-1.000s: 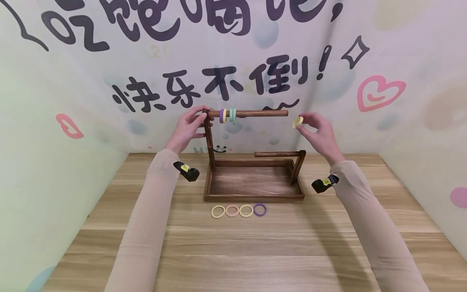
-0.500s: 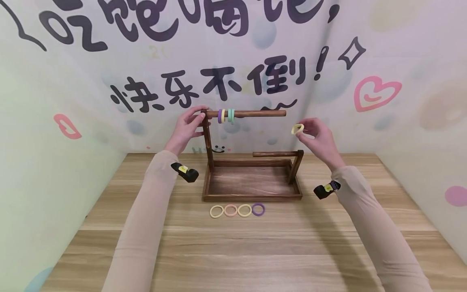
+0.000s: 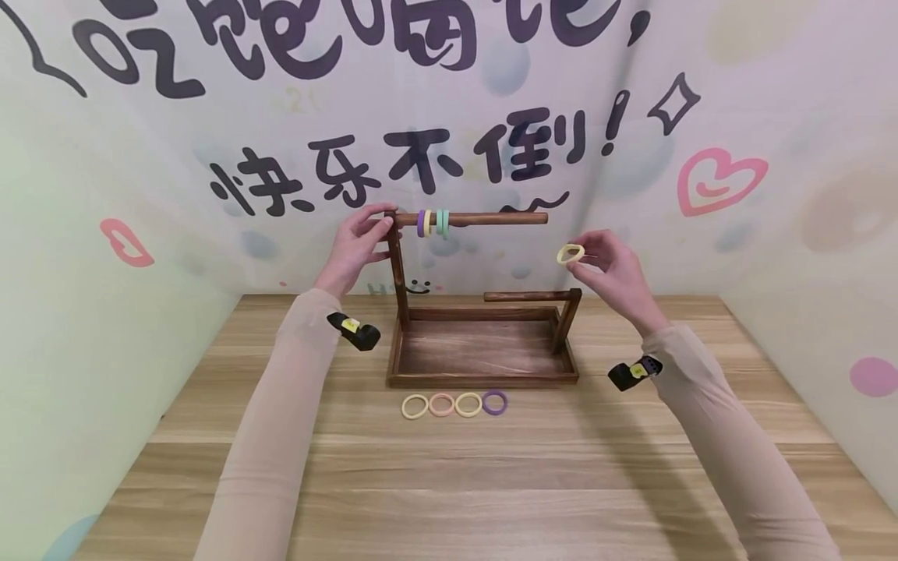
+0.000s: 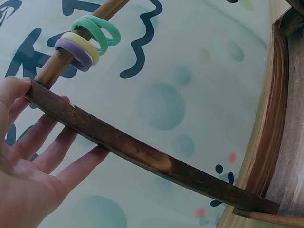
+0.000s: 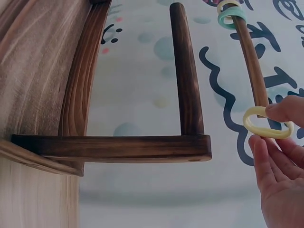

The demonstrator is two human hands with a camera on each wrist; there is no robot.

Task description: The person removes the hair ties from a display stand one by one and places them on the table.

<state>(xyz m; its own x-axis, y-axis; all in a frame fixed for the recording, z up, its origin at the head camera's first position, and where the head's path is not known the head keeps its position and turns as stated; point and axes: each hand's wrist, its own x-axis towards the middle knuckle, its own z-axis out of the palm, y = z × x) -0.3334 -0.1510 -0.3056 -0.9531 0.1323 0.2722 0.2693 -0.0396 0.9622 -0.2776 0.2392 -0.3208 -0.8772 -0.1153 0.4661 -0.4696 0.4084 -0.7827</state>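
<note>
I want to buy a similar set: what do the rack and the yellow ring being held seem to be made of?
The rack looks like dark-stained wood: grain streaks show on its tray, post and rods, with a matte finish. The yellow ring, pinched by the right hand, looks like soft elastic fabric or rubbery material: it is squashed into an oval and has a dull surface. Which one, the pictures cannot settle.

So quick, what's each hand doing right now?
Left hand: fingers straight, touching the top of the tall post of the wooden stand.
Right hand: pinching a yellow ring in its fingers, beside the end of the top rod.
</note>
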